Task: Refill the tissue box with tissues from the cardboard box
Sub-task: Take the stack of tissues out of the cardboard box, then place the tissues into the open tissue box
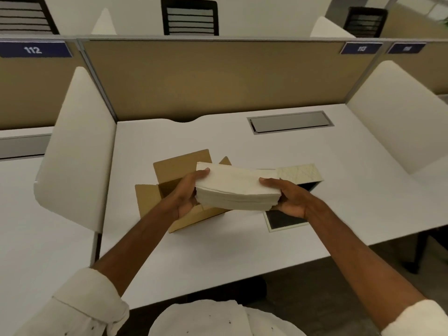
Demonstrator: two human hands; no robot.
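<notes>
A thick stack of white tissues [236, 189] is held above the desk between both hands. My left hand [188, 194] grips its left end, thumb on top, and my right hand [288, 198] grips its right end. Under and left of the stack stands the open brown cardboard box [167, 177], flaps spread; its inside is mostly hidden by my left hand. Behind my right hand is the tissue box [311, 184], dark inside, with a cream patterned lid [300, 172] raised at the back. A dark panel with a pale border [282, 221] lies flat in front of it.
The white desk [218, 251] has a grey cable hatch [291, 122] at the back right. A tan partition [213, 78] closes the far side, with white dividers [77, 146] left and right. Black chairs stand beyond.
</notes>
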